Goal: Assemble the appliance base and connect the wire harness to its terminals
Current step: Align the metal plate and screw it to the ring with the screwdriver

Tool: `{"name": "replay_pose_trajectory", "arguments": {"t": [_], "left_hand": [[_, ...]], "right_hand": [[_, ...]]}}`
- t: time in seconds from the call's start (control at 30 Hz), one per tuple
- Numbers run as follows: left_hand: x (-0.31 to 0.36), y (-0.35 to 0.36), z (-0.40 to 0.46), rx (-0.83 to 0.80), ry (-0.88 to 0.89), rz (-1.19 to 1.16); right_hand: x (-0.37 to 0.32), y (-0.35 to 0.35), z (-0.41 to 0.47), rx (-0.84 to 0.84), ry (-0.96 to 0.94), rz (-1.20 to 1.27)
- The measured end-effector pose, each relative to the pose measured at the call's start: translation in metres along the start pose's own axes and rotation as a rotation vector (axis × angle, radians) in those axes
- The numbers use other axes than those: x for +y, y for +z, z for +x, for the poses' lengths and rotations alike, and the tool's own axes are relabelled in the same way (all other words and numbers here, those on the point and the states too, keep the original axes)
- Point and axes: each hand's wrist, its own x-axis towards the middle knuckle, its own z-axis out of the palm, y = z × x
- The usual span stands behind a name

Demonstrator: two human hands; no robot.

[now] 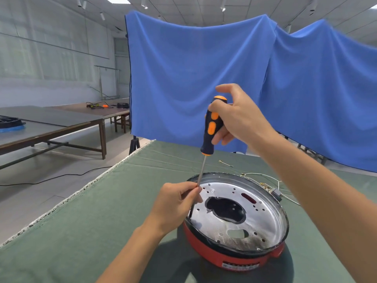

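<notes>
Screwdriver (212, 125): rubbery handle, steel shaft | base (234, 256): round, red

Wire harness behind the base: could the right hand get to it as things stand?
Probably not yet: the right hand grips the screwdriver, though nothing blocks the wire harness.

We've got a big blue cloth (204, 78) hung up as a backdrop behind the bench, which is covered in a green mat (102, 211). Off to the left there are long brown tables (61, 123); the far one has some cables and an orange tool (105, 106) lying on it. A black cable (51, 178) snakes across the pale floor.
</notes>
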Motion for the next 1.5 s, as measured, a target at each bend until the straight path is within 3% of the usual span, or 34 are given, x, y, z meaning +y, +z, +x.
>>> {"name": "replay_pose_trajectory", "arguments": {"t": [0.07,0.2,0.27,0.4,0.47,0.63,0.77,0.83,0.93,1.03,1.1,1.2,1.23,1.37,1.5], "left_hand": [[-0.002,0.000,-0.001,0.017,-0.056,-0.053],[0.002,0.004,-0.002,0.099,-0.179,-0.178],[0.001,0.005,-0.002,0.061,-0.140,-0.124],[-0.001,-0.001,-0.002,-0.059,-0.054,0.027],[-0.002,-0.001,-0.002,-0.059,-0.058,0.023],[-0.003,0.006,-0.004,0.030,-0.121,-0.058],[-0.002,0.004,-0.003,-0.069,-0.129,-0.054],[-0.002,0.003,-0.005,-0.098,-0.122,-0.052],[-0.002,0.002,-0.007,-0.048,-0.166,-0.088],[-0.006,0.002,-0.007,0.000,-0.136,0.017],[-0.008,0.000,-0.008,-0.017,-0.147,0.009],[-0.005,0.000,-0.011,0.004,-0.140,-0.086],[-0.006,0.001,-0.011,0.043,-0.139,-0.122],[-0.018,-0.001,-0.008,0.165,-0.218,-0.057],[-0.032,0.003,-0.008,0.076,-0.289,0.039]], "right_hand": [[-0.003,0.001,0.002,0.024,-0.076,-0.172],[-0.006,0.006,0.005,0.242,-0.112,-0.672],[-0.006,0.010,0.006,0.211,-0.114,-0.727],[-0.015,0.015,0.006,-0.086,-0.118,-0.606],[-0.020,0.009,0.009,-0.083,-0.122,-0.652],[-0.031,0.003,0.011,0.076,-0.075,-1.025],[-0.041,0.006,0.010,-0.236,0.028,-0.731],[-0.044,0.005,0.013,-0.220,0.002,-0.794],[-0.046,0.004,0.015,-0.090,-0.040,-1.087],[-0.057,0.003,0.015,-0.354,0.104,-0.921],[-0.059,0.002,0.012,-0.440,0.077,-0.833],[-0.057,0.003,0.009,-0.262,-0.054,-1.071],[-0.058,0.003,0.008,-0.250,-0.045,-1.094],[-0.068,0.007,0.003,-0.458,0.031,-0.866],[-0.066,0.010,0.002,-0.266,-0.069,-1.092]]}}
